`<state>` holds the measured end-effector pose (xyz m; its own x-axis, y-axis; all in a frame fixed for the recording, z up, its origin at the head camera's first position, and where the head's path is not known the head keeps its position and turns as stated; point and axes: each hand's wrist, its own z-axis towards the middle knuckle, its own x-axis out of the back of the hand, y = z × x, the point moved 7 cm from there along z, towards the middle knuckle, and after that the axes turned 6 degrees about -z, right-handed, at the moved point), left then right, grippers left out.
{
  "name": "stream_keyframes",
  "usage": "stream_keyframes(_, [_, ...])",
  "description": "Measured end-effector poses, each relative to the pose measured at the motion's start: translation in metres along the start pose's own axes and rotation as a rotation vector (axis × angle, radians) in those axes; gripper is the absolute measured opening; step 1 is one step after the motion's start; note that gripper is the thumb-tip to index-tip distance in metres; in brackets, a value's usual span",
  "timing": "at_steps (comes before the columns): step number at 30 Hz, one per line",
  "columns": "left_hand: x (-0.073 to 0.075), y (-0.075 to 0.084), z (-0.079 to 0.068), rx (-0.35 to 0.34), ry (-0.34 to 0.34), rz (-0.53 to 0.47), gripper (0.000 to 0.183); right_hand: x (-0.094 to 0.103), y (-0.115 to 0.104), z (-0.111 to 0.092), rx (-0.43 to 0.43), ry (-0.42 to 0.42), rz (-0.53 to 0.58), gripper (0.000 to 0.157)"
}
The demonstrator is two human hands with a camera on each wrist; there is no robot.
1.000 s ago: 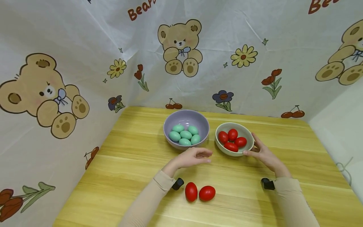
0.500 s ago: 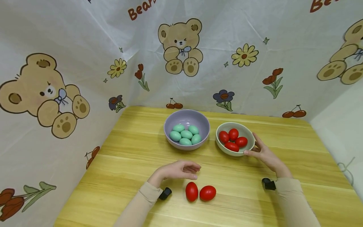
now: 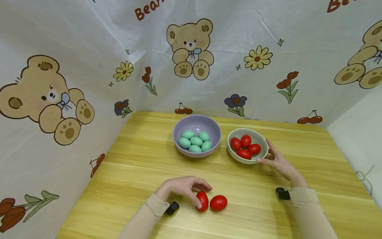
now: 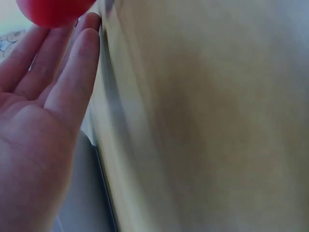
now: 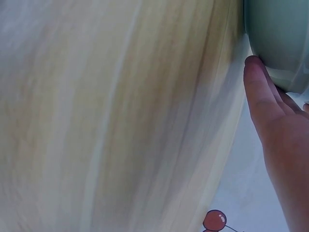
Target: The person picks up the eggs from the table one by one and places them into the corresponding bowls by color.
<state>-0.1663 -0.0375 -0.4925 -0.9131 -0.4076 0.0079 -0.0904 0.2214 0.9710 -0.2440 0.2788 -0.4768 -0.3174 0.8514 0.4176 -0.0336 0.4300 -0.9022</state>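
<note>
My left hand [image 3: 185,186] is at a red egg [image 3: 203,201] on the table, thumb against its near side and fingers reaching past its far side. In the left wrist view, the egg [image 4: 54,10] overlaps the fingertips. A second red egg [image 3: 219,203] lies just to its right. My right hand [image 3: 281,166] rests against the right side of a pale grey-green bowl [image 3: 249,161], thumb near the front and fingers farther back. Several red eggs [image 3: 245,141] lie in that bowl. In the right wrist view, nearly straight fingers touch the outer wall of the bowl [image 5: 280,43].
A purple bowl [image 3: 179,153] with several mint-green eggs [image 3: 196,141] stands left of the pale bowl. All of this is on a wood-grain table [image 3: 134,159]. A white cloth [image 3: 226,26] printed with bears and flowers hangs behind and to the left.
My left hand has come back from beside the bowls, moving left and toward me, then down onto the left-hand red egg. The right hand stays against the pale bowl.
</note>
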Motion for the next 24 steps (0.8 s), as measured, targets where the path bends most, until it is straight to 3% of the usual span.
stream_keyframes(24, [-0.0048, -0.0054, -0.0031, 0.038, 0.092, 0.149, 0.051, 0.0, -0.0008, -0.0003, 0.018, -0.002, -0.001, 0.094])
